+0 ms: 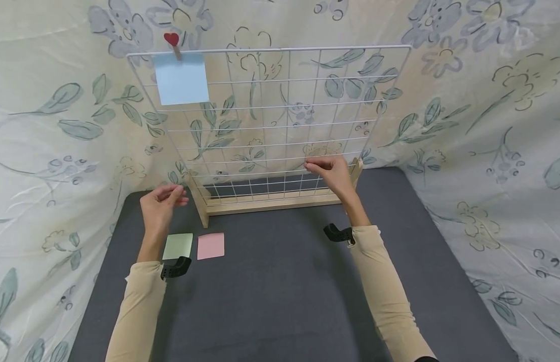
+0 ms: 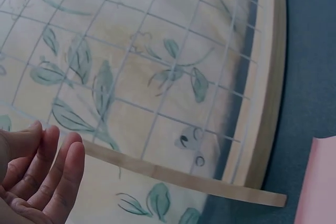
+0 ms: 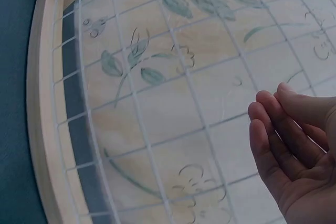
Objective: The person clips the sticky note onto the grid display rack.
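Observation:
A white wire grid (image 1: 286,108) stands upright in a wooden base (image 1: 270,203). At its top left, a clothespin with a red heart (image 1: 172,40) clips a light blue paper (image 1: 182,80) to the wire. My left hand (image 1: 159,206) hovers by the base's left end, fingers loosely bent, holding nothing. My right hand (image 1: 332,173) is in front of the grid's lower right. In the right wrist view its thumb (image 3: 296,100) lies by the fingertips with nothing between them. A green paper (image 1: 177,246) and a pink paper (image 1: 211,246) lie on the table near my left wrist.
The dark grey table (image 1: 270,291) spreads out in front of the base. Floral cloth (image 1: 501,166) hangs behind the grid and along both sides. Black straps (image 1: 176,267) are on my wrists.

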`<move>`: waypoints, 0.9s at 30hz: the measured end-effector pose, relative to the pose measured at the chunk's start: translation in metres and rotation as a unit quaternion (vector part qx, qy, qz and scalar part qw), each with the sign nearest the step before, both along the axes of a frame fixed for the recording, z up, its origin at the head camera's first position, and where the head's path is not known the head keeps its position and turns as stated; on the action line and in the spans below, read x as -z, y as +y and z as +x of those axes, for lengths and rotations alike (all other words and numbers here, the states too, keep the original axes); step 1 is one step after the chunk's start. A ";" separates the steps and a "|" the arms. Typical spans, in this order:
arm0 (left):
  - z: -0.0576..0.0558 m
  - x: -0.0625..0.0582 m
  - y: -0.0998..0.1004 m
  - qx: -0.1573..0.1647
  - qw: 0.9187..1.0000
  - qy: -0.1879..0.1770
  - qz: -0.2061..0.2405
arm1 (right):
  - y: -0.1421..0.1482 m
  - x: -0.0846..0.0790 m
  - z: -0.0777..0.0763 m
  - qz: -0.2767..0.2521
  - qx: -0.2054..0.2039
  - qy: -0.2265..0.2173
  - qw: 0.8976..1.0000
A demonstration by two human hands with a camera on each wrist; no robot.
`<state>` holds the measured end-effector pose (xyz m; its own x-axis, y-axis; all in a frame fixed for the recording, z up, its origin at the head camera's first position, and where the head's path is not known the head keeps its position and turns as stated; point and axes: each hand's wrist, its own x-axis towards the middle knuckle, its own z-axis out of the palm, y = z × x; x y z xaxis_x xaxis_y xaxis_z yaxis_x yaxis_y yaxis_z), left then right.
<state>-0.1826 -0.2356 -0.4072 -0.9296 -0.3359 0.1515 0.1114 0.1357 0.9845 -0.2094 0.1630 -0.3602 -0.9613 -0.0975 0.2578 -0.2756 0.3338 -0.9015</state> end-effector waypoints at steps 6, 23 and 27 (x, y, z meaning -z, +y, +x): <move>0.004 0.011 -0.002 -0.015 0.999 -0.037 -0.011 | 0.021 0.039 -0.011 -0.007 0.010 -0.013 1.000; 0.014 0.052 -0.011 -0.019 0.996 -0.088 0.017 | 0.064 0.104 0.000 0.016 0.072 -0.044 0.996; 0.017 0.064 -0.014 -0.021 0.995 -0.101 0.013 | 0.070 0.115 0.005 0.009 0.080 -0.048 0.996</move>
<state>-0.1654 -0.2498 -0.4717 -0.9256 -0.3757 -0.0466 -0.0948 0.1107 0.9893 -0.2041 0.2333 -0.4754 -0.9849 0.0555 0.1642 -0.1309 0.3832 -0.9143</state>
